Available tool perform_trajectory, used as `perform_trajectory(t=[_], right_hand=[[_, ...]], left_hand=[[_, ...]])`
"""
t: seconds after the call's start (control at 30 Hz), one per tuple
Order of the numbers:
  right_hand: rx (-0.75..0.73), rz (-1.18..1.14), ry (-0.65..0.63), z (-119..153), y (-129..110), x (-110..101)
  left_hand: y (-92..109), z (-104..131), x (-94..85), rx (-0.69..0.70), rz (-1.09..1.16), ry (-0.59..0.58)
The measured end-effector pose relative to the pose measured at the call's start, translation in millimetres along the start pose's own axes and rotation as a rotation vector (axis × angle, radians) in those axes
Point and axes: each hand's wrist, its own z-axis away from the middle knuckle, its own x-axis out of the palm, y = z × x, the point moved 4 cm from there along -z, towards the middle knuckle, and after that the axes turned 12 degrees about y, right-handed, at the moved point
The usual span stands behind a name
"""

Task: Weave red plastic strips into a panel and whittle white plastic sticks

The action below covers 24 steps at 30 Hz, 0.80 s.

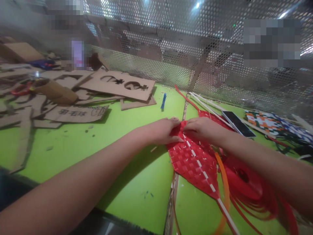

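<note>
A red woven piece (193,160) lies on the green table (137,189), with a white strip threaded in dashes along its middle and running out at its lower tip. My left hand (170,130) rests on the upper left edge of the weave, thumb and fingers apart, pressing it down. At the top of the weave my right hand (195,127) is closed, its fingertips pinched on the red weave near the upper end of the white dashes. Its palm side is hidden.
Cut cardboard (122,85) and scraps cover the left and back left. A blue strip (163,100) lies behind my hands. To the right are a phone (238,124), a red strip coil (246,182), an orange strip (224,182) and a coloured weave (264,122). A perforated metal screen (171,49) stands behind.
</note>
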Motion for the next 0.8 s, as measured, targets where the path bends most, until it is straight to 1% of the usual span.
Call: perform_trajectory(t=[0.2, 0.33, 0.53, 0.8], right_hand=[[-0.015, 0.022, -0.037, -4, -1, -2], [-0.026, 0.091, -0.045, 4, -7, 1], [-0.055, 0.174, -0.048, 19, -17, 10], [-0.066, 0.239, -0.056, 19, -23, 11]], left_hand=[[0, -1, 1.3, 0.007, -0.002, -0.005], [0, -1, 0.9, 0.01, -0.003, -0.006], [1, -1, 0.6, 0.021, -0.004, -0.005], [-1, -2, 2.3, 0.009, -0.014, 0.002]])
